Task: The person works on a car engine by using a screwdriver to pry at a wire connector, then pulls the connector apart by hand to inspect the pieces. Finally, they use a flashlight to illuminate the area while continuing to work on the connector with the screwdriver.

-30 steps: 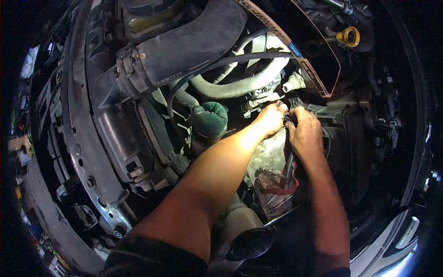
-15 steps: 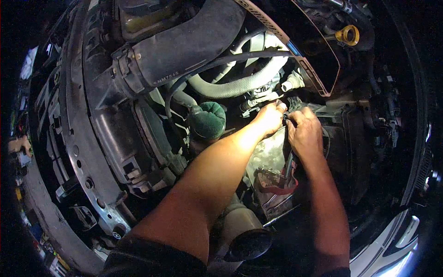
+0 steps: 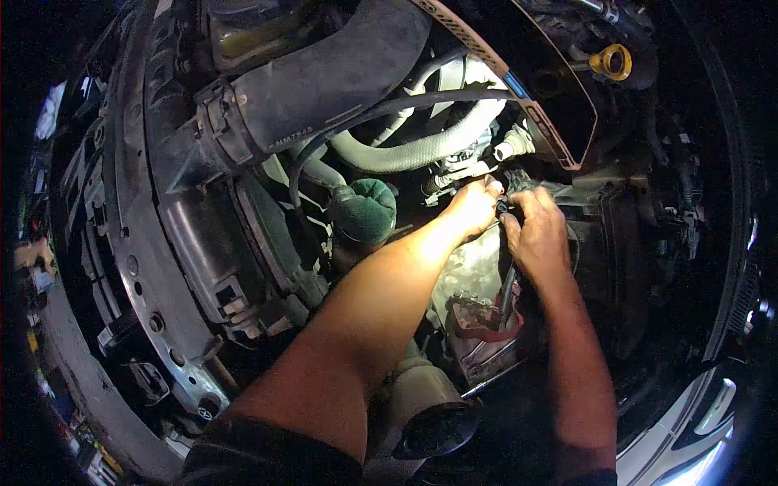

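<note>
In the engine bay, my left hand [image 3: 475, 211] is closed, its thumb and fingertips pinched beside a pale metal fitting [image 3: 462, 173]. What lies in that pinch is hidden. Close against it, my right hand [image 3: 538, 233] has thumb and bent fingers around a small black part [image 3: 502, 207], which looks like a connector. Dark wiring [image 3: 515, 180] runs just behind the fingertips. Under both hands lies a pale, dirty flat surface [image 3: 470, 271]. On it rests a red-rimmed tray [image 3: 490, 332] with small items and a dark-handled tool in it.
A green cloth-covered hose end [image 3: 365, 212] sits left of my forearm. A thick black intake hose [image 3: 324, 81] and a grey braided hose [image 3: 413, 154] cross above. A yellow funnel [image 3: 609, 62] stands at upper right. Nearer me is a wide black-mouthed pipe [image 3: 438, 429].
My right fingers have shifted slightly, exposing more of the small black part. My left hand has hardly moved.
</note>
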A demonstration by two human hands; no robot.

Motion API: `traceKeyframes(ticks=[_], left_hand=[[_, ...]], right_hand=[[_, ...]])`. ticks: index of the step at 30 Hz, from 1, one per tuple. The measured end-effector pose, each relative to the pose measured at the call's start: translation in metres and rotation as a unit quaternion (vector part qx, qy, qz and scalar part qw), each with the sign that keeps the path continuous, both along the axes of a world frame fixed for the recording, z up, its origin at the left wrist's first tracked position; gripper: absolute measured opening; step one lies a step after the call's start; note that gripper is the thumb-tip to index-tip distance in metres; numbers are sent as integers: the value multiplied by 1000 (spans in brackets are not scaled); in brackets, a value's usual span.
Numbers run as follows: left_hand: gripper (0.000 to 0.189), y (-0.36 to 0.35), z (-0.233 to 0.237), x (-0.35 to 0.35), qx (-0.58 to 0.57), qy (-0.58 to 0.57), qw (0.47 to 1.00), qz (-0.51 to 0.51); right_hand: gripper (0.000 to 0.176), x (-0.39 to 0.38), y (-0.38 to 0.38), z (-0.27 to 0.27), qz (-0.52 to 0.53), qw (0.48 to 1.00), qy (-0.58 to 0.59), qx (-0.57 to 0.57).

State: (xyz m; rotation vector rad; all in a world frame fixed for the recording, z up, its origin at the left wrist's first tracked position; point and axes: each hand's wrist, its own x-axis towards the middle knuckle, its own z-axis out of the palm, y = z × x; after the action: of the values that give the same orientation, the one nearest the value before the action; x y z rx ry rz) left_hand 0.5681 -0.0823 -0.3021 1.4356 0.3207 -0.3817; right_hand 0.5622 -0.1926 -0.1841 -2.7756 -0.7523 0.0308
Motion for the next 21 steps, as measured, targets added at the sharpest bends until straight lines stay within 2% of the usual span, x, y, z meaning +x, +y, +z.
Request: traceKeyframes(ticks=[4, 8, 16, 21], left_hand=[[41, 2, 1, 1, -20, 19, 1000, -16], [41, 2, 6, 0, -10, 19, 1000, -5], [41, -2, -5, 1, 24, -2, 1000, -1], [41, -5, -9, 2, 17, -3, 1000, 13]], right_hand=[[26, 1, 3, -4, 5, 999, -13, -31], [22, 2, 5, -2, -10, 997, -10, -77], [21, 3, 1, -3, -1, 996, 0, -86], [22, 3, 1, -5, 13, 998, -13, -52]])
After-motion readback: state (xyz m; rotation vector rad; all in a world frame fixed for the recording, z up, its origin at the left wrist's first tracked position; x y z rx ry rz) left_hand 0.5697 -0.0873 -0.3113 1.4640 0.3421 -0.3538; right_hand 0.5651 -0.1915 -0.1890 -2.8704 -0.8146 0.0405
